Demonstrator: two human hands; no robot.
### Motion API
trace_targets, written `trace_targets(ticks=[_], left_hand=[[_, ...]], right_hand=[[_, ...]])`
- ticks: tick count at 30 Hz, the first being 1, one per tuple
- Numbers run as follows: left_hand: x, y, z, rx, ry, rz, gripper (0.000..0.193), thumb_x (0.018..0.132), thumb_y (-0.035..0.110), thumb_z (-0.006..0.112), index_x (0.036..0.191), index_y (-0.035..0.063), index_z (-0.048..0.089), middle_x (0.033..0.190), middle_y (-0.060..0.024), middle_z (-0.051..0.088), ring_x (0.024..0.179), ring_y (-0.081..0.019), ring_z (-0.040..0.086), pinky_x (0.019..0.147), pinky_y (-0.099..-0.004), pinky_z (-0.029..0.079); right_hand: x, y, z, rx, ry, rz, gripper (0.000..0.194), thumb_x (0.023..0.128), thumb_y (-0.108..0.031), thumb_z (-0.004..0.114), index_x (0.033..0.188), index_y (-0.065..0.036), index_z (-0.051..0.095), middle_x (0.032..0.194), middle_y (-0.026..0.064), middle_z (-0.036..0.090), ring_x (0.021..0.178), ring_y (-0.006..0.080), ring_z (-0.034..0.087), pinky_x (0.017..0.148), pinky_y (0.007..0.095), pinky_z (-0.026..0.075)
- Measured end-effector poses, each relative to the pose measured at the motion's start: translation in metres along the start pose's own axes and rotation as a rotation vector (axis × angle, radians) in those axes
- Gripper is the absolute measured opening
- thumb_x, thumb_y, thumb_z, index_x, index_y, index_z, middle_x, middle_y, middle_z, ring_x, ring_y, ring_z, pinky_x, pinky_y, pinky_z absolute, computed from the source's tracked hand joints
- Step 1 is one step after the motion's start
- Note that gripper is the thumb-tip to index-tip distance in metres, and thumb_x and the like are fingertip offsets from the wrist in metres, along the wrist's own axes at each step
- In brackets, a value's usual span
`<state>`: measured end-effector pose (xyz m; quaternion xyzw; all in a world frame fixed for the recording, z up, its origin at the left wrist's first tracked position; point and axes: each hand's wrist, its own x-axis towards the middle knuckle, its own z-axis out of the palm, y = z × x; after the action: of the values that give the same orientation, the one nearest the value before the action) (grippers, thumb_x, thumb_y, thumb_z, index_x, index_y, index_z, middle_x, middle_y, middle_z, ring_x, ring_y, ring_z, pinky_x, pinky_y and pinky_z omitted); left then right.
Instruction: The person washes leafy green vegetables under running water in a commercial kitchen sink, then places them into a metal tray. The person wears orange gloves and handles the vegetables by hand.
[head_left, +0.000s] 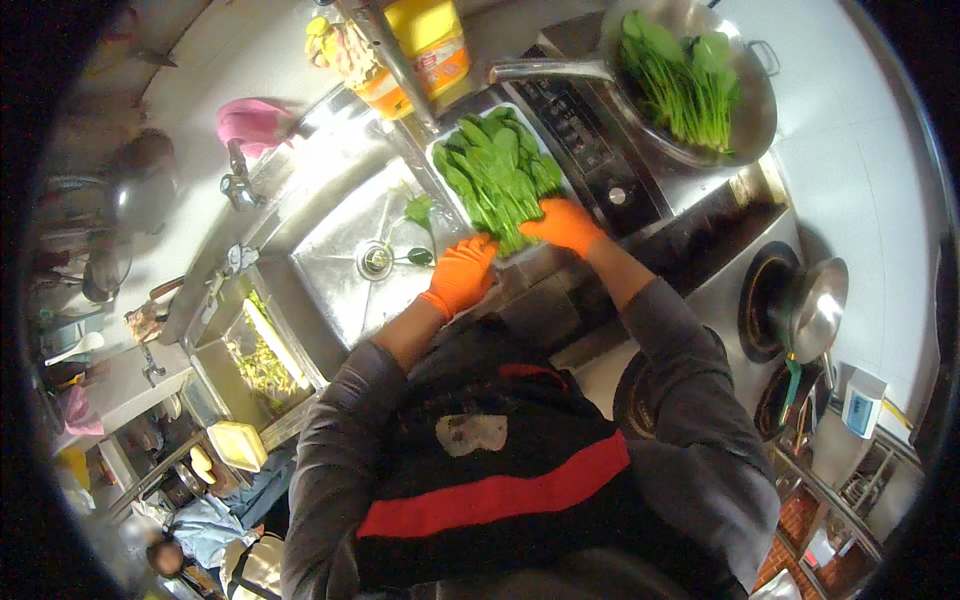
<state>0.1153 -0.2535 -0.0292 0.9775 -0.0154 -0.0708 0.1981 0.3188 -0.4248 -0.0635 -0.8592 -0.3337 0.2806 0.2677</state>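
Note:
A white tray holds a thick layer of leafy greens, leaves towards the far end and stems towards me. At the tray's near left corner is my left hand in an orange glove, its fingers bent by the stem ends. My right hand, gloved the same, lies over the stems at the near right side. Whether either hand grips anything, I cannot tell. More greens lie in a long-handled metal wok beyond the black control panel at the upper right.
Loose leaves lie near the drain of the steel sink to the left. A second basin holds yellowish plant scraps. A yellow and orange container stands behind the tray, with a metal pipe before it. Another pan is at the right; a person is at lower left.

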Motion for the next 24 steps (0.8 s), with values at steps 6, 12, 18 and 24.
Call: trace_targets(ticks=[6, 12, 18, 24], left_hand=[[0.004, -0.004, 0.011, -0.040, -0.009, -0.020, 0.053, 0.083, 0.022, 0.068, 0.132, 0.0024, 0.058, 0.138, -0.0211, 0.056, 0.124, -0.0394, 0.056, 0.102, -0.0448, 0.047], [0.001, -0.015, 0.020, -0.135, 0.041, 0.044, 0.046, 0.085, 0.019, 0.066, 0.127, 0.0026, 0.059, 0.138, -0.0220, 0.056, 0.125, -0.0404, 0.055, 0.105, -0.0456, 0.046], [-0.005, -0.018, 0.024, -0.195, 0.015, 0.051, 0.043, 0.088, 0.022, 0.065, 0.128, 0.0052, 0.060, 0.140, -0.0211, 0.055, 0.124, -0.0407, 0.056, 0.101, -0.0469, 0.050], [-0.072, -0.051, 0.036, -0.419, 0.047, -0.253, 0.040, 0.088, 0.029, 0.064, 0.121, 0.0086, 0.067, 0.125, -0.0176, 0.066, 0.113, -0.0389, 0.064, 0.095, -0.0480, 0.053]], right_hand=[[-0.016, 0.000, -0.010, -0.335, 0.137, -0.022, 0.055, 0.074, -0.053, 0.076, 0.096, -0.003, 0.067, 0.096, 0.0195, 0.071, 0.091, 0.0390, 0.069, 0.077, 0.0490, 0.056], [-0.018, 0.008, 0.014, -0.283, 0.071, -0.131, 0.037, 0.078, -0.040, 0.075, 0.092, -0.007, 0.063, 0.091, 0.0144, 0.069, 0.086, 0.0376, 0.067, 0.074, 0.0503, 0.053], [-0.021, -0.003, 0.012, -0.366, 0.173, -0.185, 0.027, 0.084, -0.034, 0.071, 0.088, -0.008, 0.063, 0.089, 0.0146, 0.068, 0.084, 0.0382, 0.066, 0.070, 0.0505, 0.051], [-0.035, -0.076, 0.015, -0.086, 0.053, -0.265, 0.023, 0.089, -0.029, 0.071, 0.086, -0.007, 0.063, 0.081, 0.0165, 0.066, 0.076, 0.0374, 0.065, 0.066, 0.0453, 0.050]])
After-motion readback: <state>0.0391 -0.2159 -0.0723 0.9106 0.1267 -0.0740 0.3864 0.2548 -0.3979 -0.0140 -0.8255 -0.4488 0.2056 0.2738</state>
